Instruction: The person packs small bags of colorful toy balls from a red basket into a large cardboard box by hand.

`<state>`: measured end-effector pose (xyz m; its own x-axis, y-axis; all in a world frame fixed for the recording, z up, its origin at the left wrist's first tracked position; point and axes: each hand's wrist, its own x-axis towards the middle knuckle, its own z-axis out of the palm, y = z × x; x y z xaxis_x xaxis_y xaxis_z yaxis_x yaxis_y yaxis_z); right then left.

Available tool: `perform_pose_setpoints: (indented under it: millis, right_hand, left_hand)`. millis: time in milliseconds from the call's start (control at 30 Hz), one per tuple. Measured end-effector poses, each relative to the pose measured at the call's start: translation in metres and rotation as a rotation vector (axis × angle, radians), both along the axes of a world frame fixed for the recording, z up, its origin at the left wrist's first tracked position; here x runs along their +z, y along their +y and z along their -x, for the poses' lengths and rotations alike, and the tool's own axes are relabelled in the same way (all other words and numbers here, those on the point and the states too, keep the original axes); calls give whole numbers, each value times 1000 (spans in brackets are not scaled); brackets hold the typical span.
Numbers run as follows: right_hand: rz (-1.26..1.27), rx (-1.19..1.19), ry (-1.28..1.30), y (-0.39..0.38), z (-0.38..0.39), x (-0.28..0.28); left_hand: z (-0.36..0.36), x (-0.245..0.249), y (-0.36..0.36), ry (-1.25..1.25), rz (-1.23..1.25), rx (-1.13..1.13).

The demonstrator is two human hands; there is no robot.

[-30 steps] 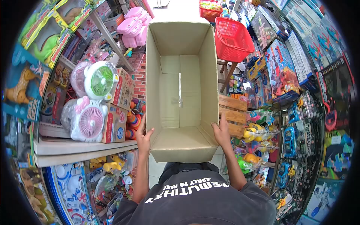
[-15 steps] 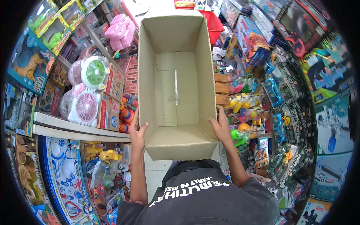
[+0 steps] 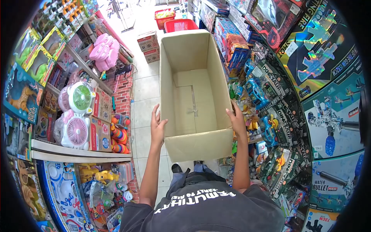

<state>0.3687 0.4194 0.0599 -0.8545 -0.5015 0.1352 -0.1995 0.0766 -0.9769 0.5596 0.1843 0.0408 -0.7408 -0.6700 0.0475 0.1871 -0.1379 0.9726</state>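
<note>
An open cardboard box is in front of my body, its inside facing up toward me, with nothing but a strip of tape on the bottom. My left hand is against its left side, thumb near the rim and fingers along the outer wall. On the right side, my right hand grips the wall with the thumb at the rim and the other fingers partly hidden. The box is held between both hands.
Shelves on the left carry fans and boxed toys. Packaged dinosaur toys and large toy-gun boxes line the right. Ahead on the tiled floor stand stacked cartons and red baskets.
The view has shifted, showing more of the aisle floor, cartons and baskets ahead. The box now appears lower and further right, still between both hands.
</note>
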Motion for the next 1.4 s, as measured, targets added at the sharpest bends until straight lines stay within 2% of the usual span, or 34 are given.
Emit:
perform_pose_setpoints:
  millis: [67, 133, 200, 233, 333, 433, 500, 533, 567, 633, 767, 833, 867, 933, 1000, 1067, 1100, 1133, 1167, 1233, 1300, 1400]
  right_hand:
    - [-36, -33, 1, 1, 28, -25]
    - [-76, -65, 5, 8, 44, -27]
    - [69, -47, -186, 11, 58, -25]
    - [71, -42, -190, 9, 62, -27]
    - [22, -67, -71, 5, 80, -39]
    - [43, -76, -42, 3, 84, -36]
    - [-99, -176, 19, 5, 79, -24]
    - [-197, -236, 162, 5, 76, -19]
    - [-194, -229, 168, 4, 72, -13]
    - [-337, -325, 484, 1, 53, 12]
    - [-153, -286, 678, -17, -1, 46]
    - [-4, -77, 569, -30, -39, 52]
    - [37, 55, 501, -38, -59, 51]
    - [110, 356, 294, -56, -101, 42]
    - [179, 711, 26, -82, -137, 18]
    - [171, 1064, -331, -112, -169, -18]
    - [117, 1215, -559, -126, -182, -43]
    - [-37, 1253, -582, -137, -193, -75]
    - [-193, 1285, -603, -147, -202, -114]
    - [-458, 1181, -495, -154, -212, -203]
    - [-607, 919, -648, -144, -211, -296]
    - [-790, 619, -574, -115, -195, -351]
  left_hand:
    - [24, -18, -1, -18, 2, 0]
    - [42, -8, 8, -51, 30, -21]
    - [58, -3, 9, -47, 91, -29]
    - [61, -2, 10, -46, 155, -45]
    - [67, -10, 5, 11, 8, -76]
    - [72, -13, 7, 0, 42, -43]
    - [70, -11, 9, -14, 42, -21]
    - [69, -8, 9, -27, 40, -12]
    - [66, -6, 9, -22, 42, -4]
    - [51, -1, 13, -103, -20, 46]
    - [3, -15, 18, -91, 82, 183]
    - [-24, -46, 18, -97, 72, 374]
    - [-40, -62, 19, -94, 72, 390]
    - [-78, -103, 25, -171, -130, 458]
    - [-129, -165, 28, -421, -125, 398]
    - [-196, -253, 32, -936, 266, 126]
    - [-229, -278, 42, -1021, 373, -19]
    - [-255, -291, 48, -1162, 216, -243]
    - [-281, -307, 60, -1173, 190, -270]
    - [-330, -352, 76, -1108, -97, -254]
    - [-362, -354, 92, -1076, -456, -33]
    - [-387, -339, 96, -1073, -494, 72]
